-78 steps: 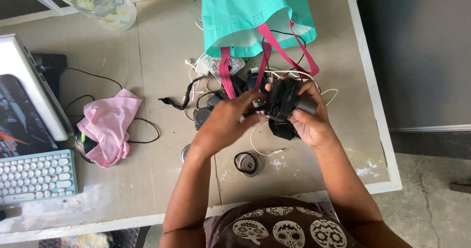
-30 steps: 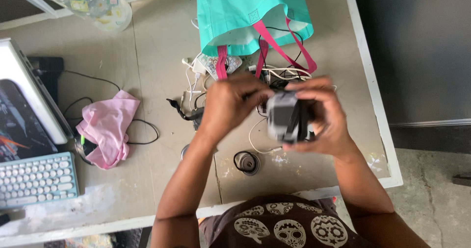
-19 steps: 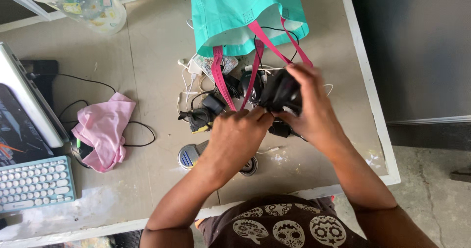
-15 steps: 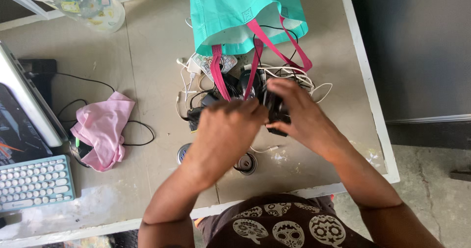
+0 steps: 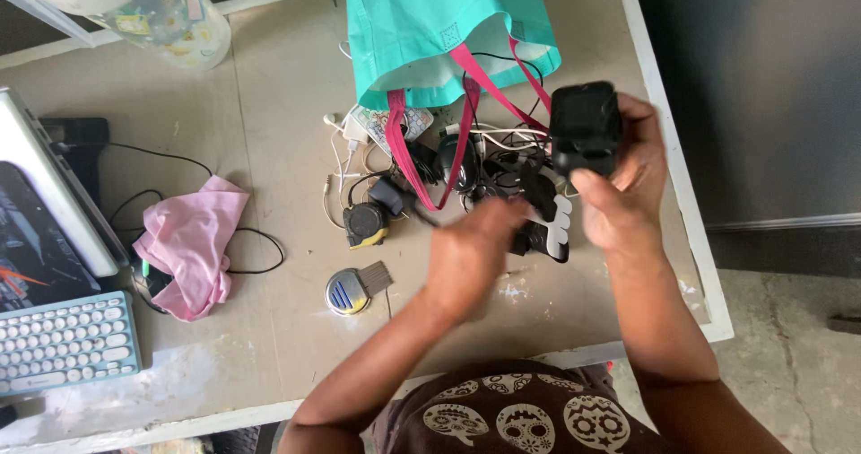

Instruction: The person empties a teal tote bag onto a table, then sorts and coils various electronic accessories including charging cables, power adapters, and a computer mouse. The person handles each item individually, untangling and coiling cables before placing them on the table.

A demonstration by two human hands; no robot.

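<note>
**Black box up in the right hand**

Right hand (image 5: 628, 180) grips a black boxy device (image 5: 586, 129), lifted just right of the teal bag (image 5: 430, 19) mouth. Left hand (image 5: 471, 257) hovers blurred below the bag, over the tangle of cables and gadgets (image 5: 489, 162) spilling from it. Pink handles (image 5: 466, 117) trail across that pile. Left of the bag: a round metal comb (image 5: 352, 289), a pink cloth (image 5: 193, 239), farther off a pale blue keyboard (image 5: 65, 342).

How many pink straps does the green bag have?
2 pink fabric straps: one hangs from the left of the teal fabric bag's mouth, the other from the right, over tangled cables. More may be hidden.
</note>
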